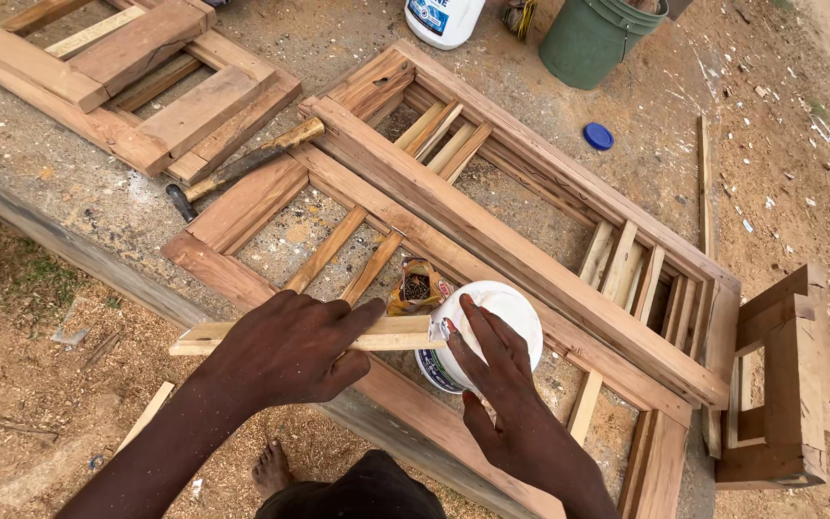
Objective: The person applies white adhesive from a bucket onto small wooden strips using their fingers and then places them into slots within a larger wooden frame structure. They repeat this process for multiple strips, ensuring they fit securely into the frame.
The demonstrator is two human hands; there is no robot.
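My left hand (pixel 290 351) grips a short pale wooden slat (pixel 391 333), held level over the near corner of a large wooden frame (pixel 492 240) that lies on a concrete slab. Its right end points at a small white tub (pixel 506 308). My right hand (pixel 492 370) rests with fingers spread on the tub's white top, fingertips beside the slat's end. A small open packet of nails (pixel 417 285) sits just behind the slat, inside the frame.
A hammer (pixel 242 165) lies on the frame's far left rail. A second wooden frame (pixel 127 77) is at the top left. A white jug (pixel 444 19), green bucket (pixel 593 38) and blue cap (pixel 598 136) stand beyond. A small wooden stool (pixel 780 384) is on the right.
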